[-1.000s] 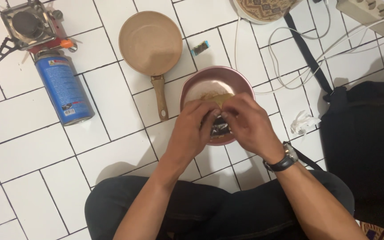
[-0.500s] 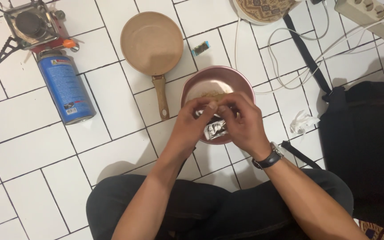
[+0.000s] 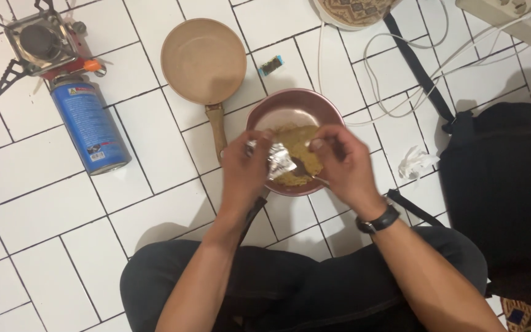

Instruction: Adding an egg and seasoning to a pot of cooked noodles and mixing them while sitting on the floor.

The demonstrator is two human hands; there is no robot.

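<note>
A pink bowl (image 3: 281,104) of yellowish noodles (image 3: 299,144) sits on the white tiled floor in front of my crossed legs. My left hand (image 3: 244,172) pinches a small silver sachet (image 3: 278,161) over the bowl's near left side. My right hand (image 3: 345,163) hovers over the bowl's right side with its fingers pinched together, just apart from the sachet; whether it holds a torn piece is hidden by blur.
A beige frying pan (image 3: 204,58) lies left of the bowl. A blue gas canister (image 3: 87,126) with a camping burner (image 3: 38,40) is at far left. A small sachet (image 3: 273,65), white cables (image 3: 394,80), a crumpled tissue (image 3: 414,163) and a black bag (image 3: 502,184) lie around.
My hands have pulled apart: the left one moved left with the silver sachet, the right one moved right. The noodles in the bowl now show between them.
</note>
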